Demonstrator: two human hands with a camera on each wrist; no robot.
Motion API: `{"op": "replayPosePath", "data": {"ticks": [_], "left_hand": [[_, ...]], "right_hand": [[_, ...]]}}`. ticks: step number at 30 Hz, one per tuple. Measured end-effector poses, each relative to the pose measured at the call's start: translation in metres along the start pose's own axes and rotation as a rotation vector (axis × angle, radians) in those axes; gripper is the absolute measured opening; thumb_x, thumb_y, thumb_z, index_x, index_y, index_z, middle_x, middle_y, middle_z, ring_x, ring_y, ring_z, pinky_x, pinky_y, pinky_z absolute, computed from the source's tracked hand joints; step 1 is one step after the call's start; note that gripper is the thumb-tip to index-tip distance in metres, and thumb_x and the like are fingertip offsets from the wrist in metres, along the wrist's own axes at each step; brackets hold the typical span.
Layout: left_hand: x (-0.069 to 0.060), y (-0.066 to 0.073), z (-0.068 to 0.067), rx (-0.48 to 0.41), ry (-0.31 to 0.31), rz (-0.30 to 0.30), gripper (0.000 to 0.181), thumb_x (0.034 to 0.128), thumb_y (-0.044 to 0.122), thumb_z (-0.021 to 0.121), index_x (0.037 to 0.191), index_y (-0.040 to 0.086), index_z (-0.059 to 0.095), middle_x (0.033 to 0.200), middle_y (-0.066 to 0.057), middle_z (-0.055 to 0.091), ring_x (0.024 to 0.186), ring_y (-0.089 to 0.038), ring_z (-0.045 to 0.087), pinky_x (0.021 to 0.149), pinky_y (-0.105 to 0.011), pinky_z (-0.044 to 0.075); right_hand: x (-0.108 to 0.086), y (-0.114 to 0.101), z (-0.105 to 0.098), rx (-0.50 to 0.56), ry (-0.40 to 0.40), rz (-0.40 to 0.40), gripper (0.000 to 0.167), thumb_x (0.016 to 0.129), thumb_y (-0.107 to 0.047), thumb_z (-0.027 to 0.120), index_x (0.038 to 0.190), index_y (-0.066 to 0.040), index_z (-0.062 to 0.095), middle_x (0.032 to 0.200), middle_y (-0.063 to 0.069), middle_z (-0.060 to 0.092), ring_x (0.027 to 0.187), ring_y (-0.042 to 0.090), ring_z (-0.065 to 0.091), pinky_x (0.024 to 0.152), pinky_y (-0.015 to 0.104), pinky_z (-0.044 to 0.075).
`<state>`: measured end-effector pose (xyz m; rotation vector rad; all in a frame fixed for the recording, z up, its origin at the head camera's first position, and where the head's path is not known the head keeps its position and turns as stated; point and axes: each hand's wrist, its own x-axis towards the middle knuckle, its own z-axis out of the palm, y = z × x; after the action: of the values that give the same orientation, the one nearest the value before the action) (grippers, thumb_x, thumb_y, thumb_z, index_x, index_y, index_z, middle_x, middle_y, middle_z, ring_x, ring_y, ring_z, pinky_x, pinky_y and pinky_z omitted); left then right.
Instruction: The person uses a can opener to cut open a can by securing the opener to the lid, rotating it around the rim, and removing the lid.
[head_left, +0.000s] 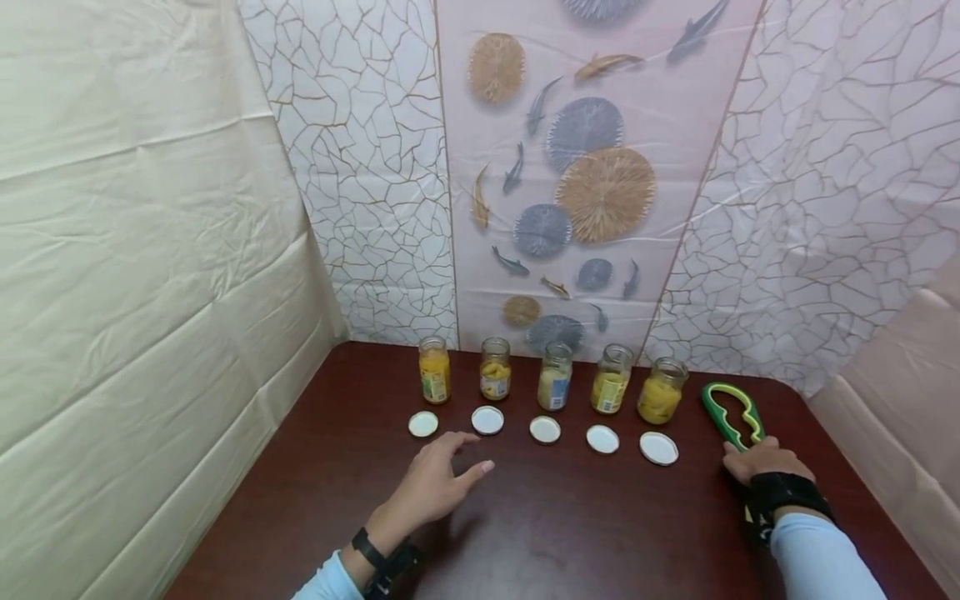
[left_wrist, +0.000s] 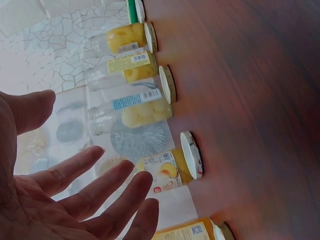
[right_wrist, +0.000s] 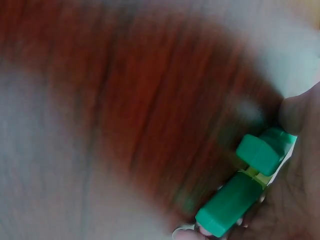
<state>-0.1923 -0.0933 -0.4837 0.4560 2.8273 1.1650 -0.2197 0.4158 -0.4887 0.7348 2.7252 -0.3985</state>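
At the table's right side, my right hand [head_left: 770, 462] grips the end of a green jar opener [head_left: 729, 410] with a yellow-green toothed inner edge. Close up in the right wrist view, the green handles [right_wrist: 235, 200] lie against the palm and fingers. My left hand [head_left: 435, 482] hovers over the table with fingers spread and holds nothing. Just beyond it lie a white lid [head_left: 487, 420] and another lid [head_left: 423, 424]. Behind the lids, several opened glass jars stand in a row, among them an orange-yellow fruit jar [head_left: 434, 377] and a pale fruit jar [head_left: 553, 392].
More lids lie inside-up before their jars, such as the rightmost lid [head_left: 658, 448] by the rightmost jar [head_left: 662, 396]. The dark wooden table [head_left: 570, 525] ends at a patterned cloth backdrop [head_left: 375, 208]. Cream cloth [head_left: 150, 250] hangs on the left.
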Motion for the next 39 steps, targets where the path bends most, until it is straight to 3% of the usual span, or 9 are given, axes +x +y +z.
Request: {"op": "replayPosePath", "data": {"ticks": [7, 14, 18, 22, 28, 34, 39], "left_hand": [[0.003, -0.006, -0.003, -0.014, 0.035, 0.005, 0.052, 0.1023, 0.049, 0.071, 0.141, 0.014, 0.067, 0.141, -0.014, 0.069, 0.123, -0.036, 0.067, 0.097, -0.056, 0.057], [0.004, -0.008, -0.005, -0.01, 0.049, -0.005, 0.054, 0.1019, 0.051, 0.071, 0.141, 0.015, 0.067, 0.139, -0.012, 0.07, 0.12, -0.036, 0.067, 0.094, -0.055, 0.057], [0.003, -0.01, -0.001, -0.009, 0.027, -0.015, 0.052, 0.1024, 0.051, 0.07, 0.142, 0.017, 0.067, 0.141, -0.013, 0.069, 0.124, -0.037, 0.066, 0.097, -0.058, 0.056], [0.002, -0.012, 0.002, -0.004, 0.001, -0.016, 0.054, 0.1024, 0.054, 0.068, 0.143, 0.018, 0.067, 0.14, -0.013, 0.068, 0.124, -0.037, 0.065, 0.098, -0.059, 0.054], [0.001, -0.013, 0.002, -0.012, 0.001, -0.015, 0.053, 0.1026, 0.053, 0.068, 0.142, 0.019, 0.067, 0.138, -0.014, 0.068, 0.124, -0.038, 0.064, 0.099, -0.06, 0.054], [0.0, -0.014, 0.003, -0.022, -0.007, -0.034, 0.053, 0.1025, 0.053, 0.069, 0.142, 0.017, 0.067, 0.141, -0.014, 0.068, 0.126, -0.039, 0.064, 0.1, -0.061, 0.054], [-0.001, -0.015, 0.004, -0.028, -0.01, -0.035, 0.054, 0.1027, 0.051, 0.069, 0.143, 0.016, 0.066, 0.142, -0.015, 0.067, 0.126, -0.038, 0.065, 0.101, -0.061, 0.055]], "right_hand": [[0.012, 0.005, 0.003, -0.039, 0.006, 0.008, 0.088, 0.106, -0.051, 0.038, 0.138, 0.03, 0.028, 0.129, 0.05, 0.053, 0.114, 0.057, 0.063, 0.096, 0.06, 0.056], [0.04, 0.015, 0.01, -0.045, 0.012, -0.015, 0.096, 0.103, -0.059, 0.04, 0.139, 0.03, 0.027, 0.125, 0.051, 0.055, 0.107, 0.056, 0.065, 0.089, 0.059, 0.057], [0.018, 0.005, 0.004, -0.044, 0.011, -0.006, 0.092, 0.105, -0.055, 0.038, 0.14, 0.03, 0.027, 0.125, 0.051, 0.055, 0.109, 0.055, 0.065, 0.092, 0.058, 0.057], [0.009, 0.001, 0.002, -0.036, 0.017, 0.007, 0.089, 0.105, -0.052, 0.039, 0.141, 0.029, 0.028, 0.127, 0.051, 0.055, 0.11, 0.055, 0.065, 0.093, 0.057, 0.057], [0.023, 0.01, 0.008, -0.045, 0.022, 0.015, 0.092, 0.104, -0.055, 0.038, 0.142, 0.029, 0.027, 0.13, 0.051, 0.053, 0.112, 0.056, 0.064, 0.094, 0.058, 0.056], [0.043, 0.021, 0.017, -0.053, 0.033, 0.001, 0.094, 0.103, -0.058, 0.041, 0.139, 0.029, 0.029, 0.123, 0.05, 0.056, 0.105, 0.055, 0.066, 0.087, 0.058, 0.057], [0.048, 0.023, 0.018, -0.051, 0.041, -0.001, 0.094, 0.104, -0.058, 0.041, 0.139, 0.028, 0.028, 0.123, 0.05, 0.056, 0.104, 0.054, 0.066, 0.086, 0.058, 0.057]]}}
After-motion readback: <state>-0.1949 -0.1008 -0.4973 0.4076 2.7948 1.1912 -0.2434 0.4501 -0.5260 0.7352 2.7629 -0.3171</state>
